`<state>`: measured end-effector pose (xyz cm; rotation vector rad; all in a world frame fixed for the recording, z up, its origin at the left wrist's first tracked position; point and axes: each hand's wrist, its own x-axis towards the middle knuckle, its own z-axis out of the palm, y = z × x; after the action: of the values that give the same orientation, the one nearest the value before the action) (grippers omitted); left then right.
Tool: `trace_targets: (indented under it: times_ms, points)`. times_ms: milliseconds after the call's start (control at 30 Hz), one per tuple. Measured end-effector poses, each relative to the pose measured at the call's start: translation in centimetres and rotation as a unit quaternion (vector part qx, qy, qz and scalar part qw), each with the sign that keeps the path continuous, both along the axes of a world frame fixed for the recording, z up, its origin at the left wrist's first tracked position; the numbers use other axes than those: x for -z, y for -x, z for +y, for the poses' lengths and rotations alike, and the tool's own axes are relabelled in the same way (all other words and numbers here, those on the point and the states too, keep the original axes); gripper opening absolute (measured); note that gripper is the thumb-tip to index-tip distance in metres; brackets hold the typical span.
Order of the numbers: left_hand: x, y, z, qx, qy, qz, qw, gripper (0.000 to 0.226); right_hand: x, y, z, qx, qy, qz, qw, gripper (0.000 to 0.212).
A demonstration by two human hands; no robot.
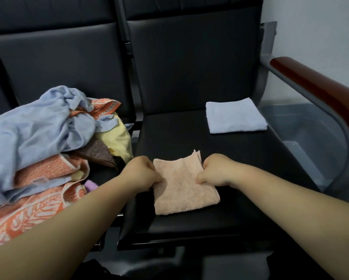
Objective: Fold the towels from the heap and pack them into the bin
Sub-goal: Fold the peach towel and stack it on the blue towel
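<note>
Two hands clamp the same peach towel (182,191): the left hand (142,171) pinches its left edge with curled fingers, and the right hand (217,171) pinches its right edge likewise. Folded to a small rectangle, the towel lies on the near part of the black bench (189,136) seat, its far corners slightly raised. Farther back on the same seat, near its right edge, rests a folded pale blue towel (235,116). On the neighbouring seat to the left sits the heap (38,136) of crumpled blue, orange, yellow and brown towels. Beyond the reddish wooden armrest (319,91) on the right stands the grey bin (311,138), lower than the seat.
</note>
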<state>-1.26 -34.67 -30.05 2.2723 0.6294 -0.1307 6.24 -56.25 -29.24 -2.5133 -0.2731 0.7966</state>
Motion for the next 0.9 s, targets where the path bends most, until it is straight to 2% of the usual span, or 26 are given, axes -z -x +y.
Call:
trace_targets:
  times_ms: [133, 200, 267, 333, 433, 500, 633, 733, 900]
  points:
    - [-0.2, -1.4, -0.7, -0.062, 0.118, -0.058, 0.989, 0.028, -1.3, -1.7, -1.6, 0.040, -0.064, 0.016, 0.997, 0.016]
    - [-0.7, -3.1, -1.4, -0.060, 0.138, -0.105, 0.983, 0.027, -2.3, -3.5, -3.1, 0.072, -0.110, 0.009, 0.991, 0.017]
    - [-1.6, -5.7, -3.1, -0.043, 0.115, -0.171, 0.978, 0.027, -3.1, -5.8, -4.7, 0.122, -0.173, 0.001, 0.977, 0.020]
    - [-2.5, -8.8, -5.2, -0.036, 0.080, -0.229, 0.970, 0.028, -3.9, -8.2, -6.2, 0.193, -0.246, 0.023, 0.950, 0.023]
    - [-3.3, -14.3, -8.0, -0.041, 0.083, -0.259, 0.961, 0.027, -4.8, -10.9, -8.6, 0.289, -0.368, 0.080, 0.880, 0.016]
    - [-3.5, -17.9, -9.6, -0.046, 0.089, -0.258, 0.961, 0.025, -4.6, -12.7, -10.1, 0.290, -0.403, 0.072, 0.865, 0.024]
    - [-2.9, -24.4, -12.1, -0.045, 0.078, -0.253, 0.963, 0.022, -2.5, -16.3, -11.4, 0.299, -0.364, -0.093, 0.877, 0.049]
    - [-1.4, -28.1, -13.1, -0.057, 0.069, -0.235, 0.968, 0.023, -0.9, -18.3, -11.7, 0.318, -0.332, -0.173, 0.871, 0.040]
    - [0.5, -29.4, -13.5, -0.050, 0.048, -0.177, 0.982, 0.015, 1.7, -18.6, -12.3, 0.266, -0.192, -0.227, 0.917, 0.041]
